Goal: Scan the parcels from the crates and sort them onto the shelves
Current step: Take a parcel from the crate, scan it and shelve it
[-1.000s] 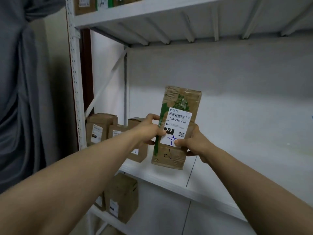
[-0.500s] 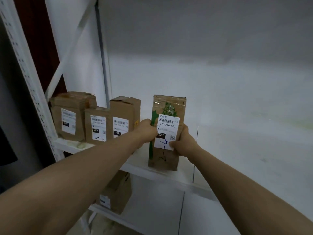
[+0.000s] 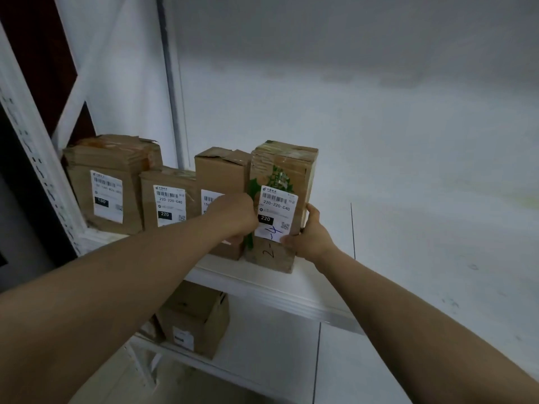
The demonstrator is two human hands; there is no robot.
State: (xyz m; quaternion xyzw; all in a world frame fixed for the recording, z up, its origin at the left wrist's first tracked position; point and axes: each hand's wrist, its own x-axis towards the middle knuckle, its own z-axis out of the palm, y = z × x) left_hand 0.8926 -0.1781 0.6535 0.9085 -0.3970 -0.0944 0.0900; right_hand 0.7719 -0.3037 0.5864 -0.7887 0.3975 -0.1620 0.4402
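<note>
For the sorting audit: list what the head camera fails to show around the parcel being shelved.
Head view: white label of the third brown cardboard box, mostly covered by the left hand.
Head view: left hand's grip on the tall brown taped parcel, hidden by its own back.
Head view: pale label of the brown lower-shelf box, blurred and small.

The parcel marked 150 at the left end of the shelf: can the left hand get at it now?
Probably yes, after letting go: the left hand now grips the tall parcel, but nothing stands before the 150 parcel, whose front faces out.
</note>
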